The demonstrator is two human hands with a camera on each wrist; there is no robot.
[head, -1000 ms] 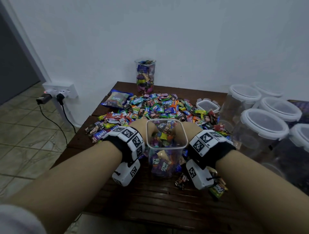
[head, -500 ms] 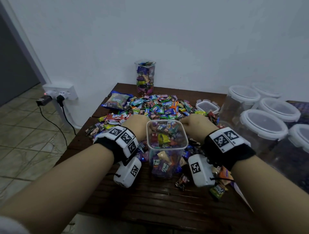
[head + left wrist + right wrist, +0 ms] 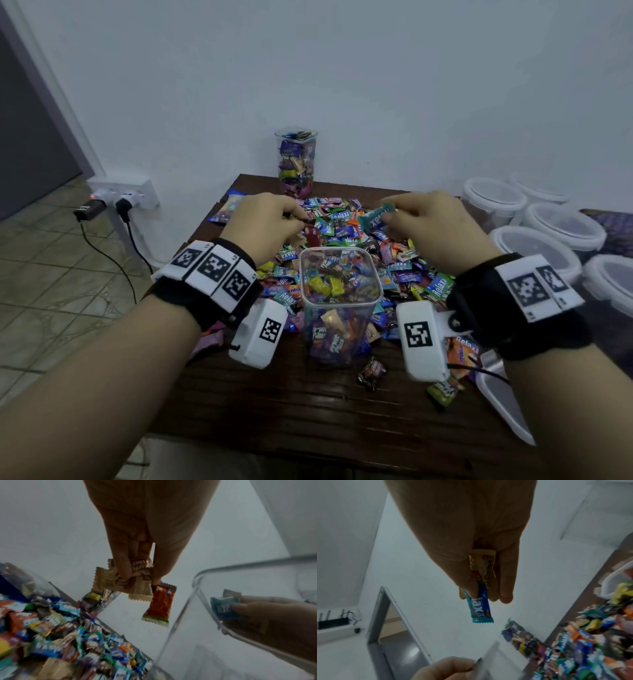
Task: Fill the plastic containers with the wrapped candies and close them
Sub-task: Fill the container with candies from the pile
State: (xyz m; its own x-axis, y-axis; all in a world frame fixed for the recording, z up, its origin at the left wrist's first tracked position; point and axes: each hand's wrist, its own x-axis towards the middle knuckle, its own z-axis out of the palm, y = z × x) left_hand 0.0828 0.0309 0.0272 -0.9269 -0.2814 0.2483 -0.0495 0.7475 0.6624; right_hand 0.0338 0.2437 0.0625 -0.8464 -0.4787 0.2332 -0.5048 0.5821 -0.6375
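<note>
The left hand point(image 3: 265, 222) pinches beige and orange wrapped candies point(image 3: 137, 584); the right hand point(image 3: 433, 226) pinches a teal wrapped candy point(image 3: 479, 609), both above the clear square plastic container point(image 3: 340, 305).

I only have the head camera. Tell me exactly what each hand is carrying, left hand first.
Observer: The left wrist view shows the left hand pinching a bunch: several beige wrappers and a coffee candy, with an orange-red candy dangling below.
Operator: Now the right.
Observer: Behind the teal Relaxa candy, the right hand also pinches a gold-beige wrapper.
Operator: Check the left bunch against the container.
Observer: From the left wrist, the bunch hangs outside the container rim, not over the opening.
</note>
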